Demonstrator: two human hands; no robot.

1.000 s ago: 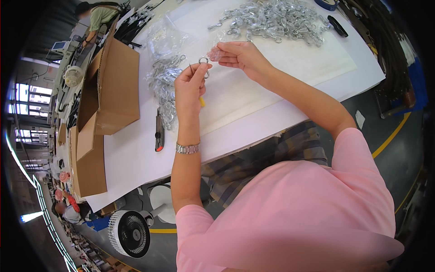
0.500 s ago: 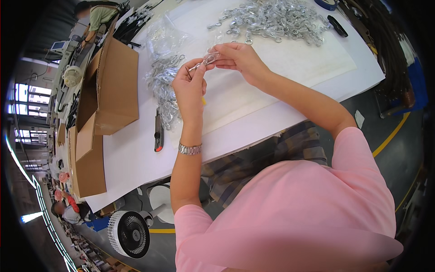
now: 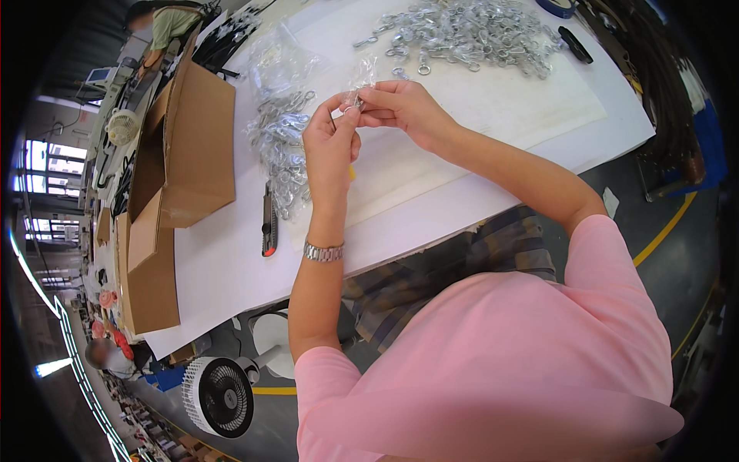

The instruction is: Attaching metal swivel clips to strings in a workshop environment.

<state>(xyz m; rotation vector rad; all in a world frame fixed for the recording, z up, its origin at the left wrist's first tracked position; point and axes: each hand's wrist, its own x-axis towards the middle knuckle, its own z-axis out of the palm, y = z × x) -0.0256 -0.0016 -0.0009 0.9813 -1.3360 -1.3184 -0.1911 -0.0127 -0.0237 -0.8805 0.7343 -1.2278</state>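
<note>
Close together, the left hand pinches a small metal piece while the right hand grips a clear plastic wrapper. Leftward lies a silvery heap.

1 left hand, 1 right hand, 1 clear bag. Metal hardware in hand: can't count. 2 hardware piles, left and far. 2 fans, left. 1 cutter, left. 1 tape roll, far right.

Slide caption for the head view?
Left hand and right hand pinch a small silver metal piece and clear plastic film above a white table.
</note>
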